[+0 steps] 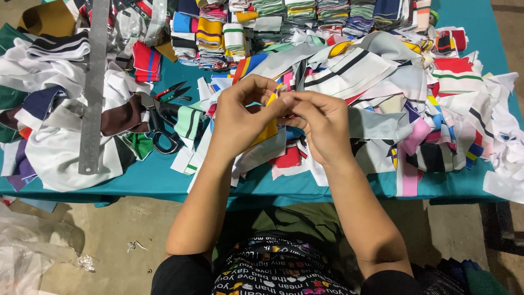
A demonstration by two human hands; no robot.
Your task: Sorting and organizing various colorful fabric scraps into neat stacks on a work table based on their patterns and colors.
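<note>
Above the worktop (327, 188), left hand (240, 117) and right hand (322, 128) both pinch one yellow strip (268, 131), hanging lengthwise downward; two scissors (164, 123) lie left

Between both hands, the yellow strip (269, 129) is thin woven cloth, matt and soft. Around them lie smooth, faintly shiny knit fabric scraps (382, 82). Left of the left hand (240, 117), the scissors (161, 127) have dark plastic handles, and the long ruler (94, 87) is dull brushed metal. The desk (327, 186) wears matt teal cloth
</note>
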